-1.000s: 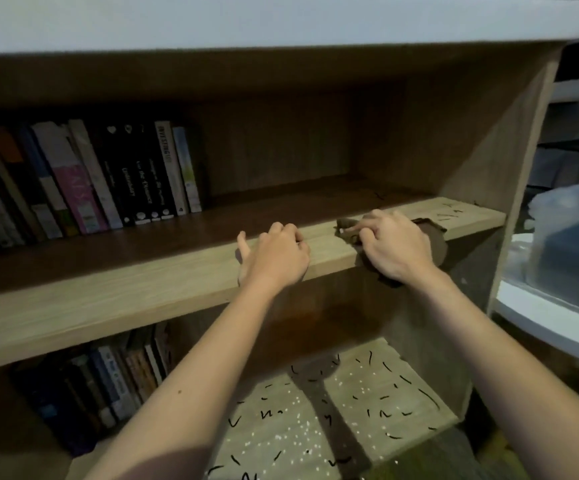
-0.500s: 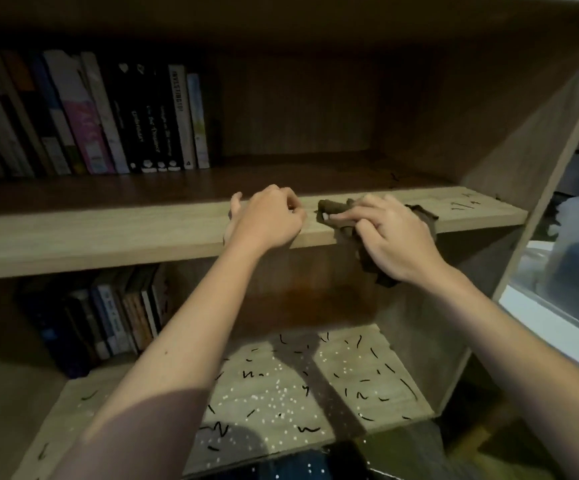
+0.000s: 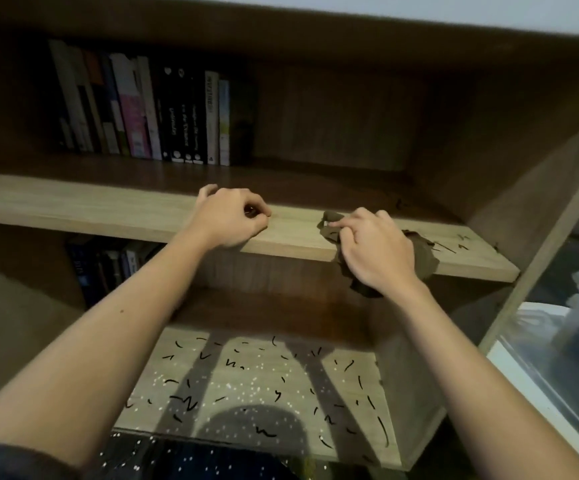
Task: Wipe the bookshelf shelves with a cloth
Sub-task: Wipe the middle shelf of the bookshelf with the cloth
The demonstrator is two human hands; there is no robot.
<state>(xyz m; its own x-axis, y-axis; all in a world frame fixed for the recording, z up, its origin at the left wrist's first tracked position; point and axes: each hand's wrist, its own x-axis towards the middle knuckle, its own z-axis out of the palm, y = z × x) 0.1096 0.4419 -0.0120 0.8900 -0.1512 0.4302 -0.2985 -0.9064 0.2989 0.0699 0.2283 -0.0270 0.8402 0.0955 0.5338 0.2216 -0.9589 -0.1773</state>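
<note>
On the front edge of the light wooden middle shelf (image 3: 108, 209), the right hand (image 3: 378, 251) has its grip clamped on the crumpled dark brown cloth (image 3: 423, 258), with short dark marks (image 3: 454, 242) just to its right along the shelf's long axis, while the left hand (image 3: 229, 216) rests curled, holding nothing.

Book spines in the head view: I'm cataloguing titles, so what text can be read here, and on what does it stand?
"INVESTING", probably, though blurred: on the white spine among the upper books.
Pale lettering on the black spines: too blurred to read.
The pink-banded spine and the lower-shelf books: nothing legible.
</note>
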